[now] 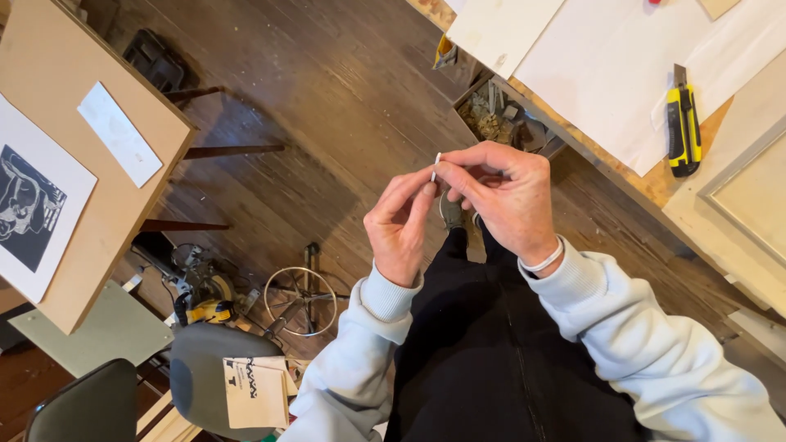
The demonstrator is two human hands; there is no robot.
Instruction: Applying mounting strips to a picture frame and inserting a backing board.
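Observation:
Both my hands are raised in front of me over the wooden floor, fingertips together. My left hand (pixel 399 225) and my right hand (pixel 501 192) pinch a small thin white strip (pixel 435 166) that sticks up between the fingertips. A white band sits on my right wrist (pixel 544 260). I wear a light blue sweatshirt and black trousers. What the strip is made of I cannot tell.
A workbench at the right carries white paper sheets (pixel 606 65) and a yellow and black utility knife (pixel 682 123). A brown board (pixel 74 139) with a black and white print (pixel 29 205) stands at the left. Grey chairs (pixel 205 368) and a wire stool (pixel 301 301) are below.

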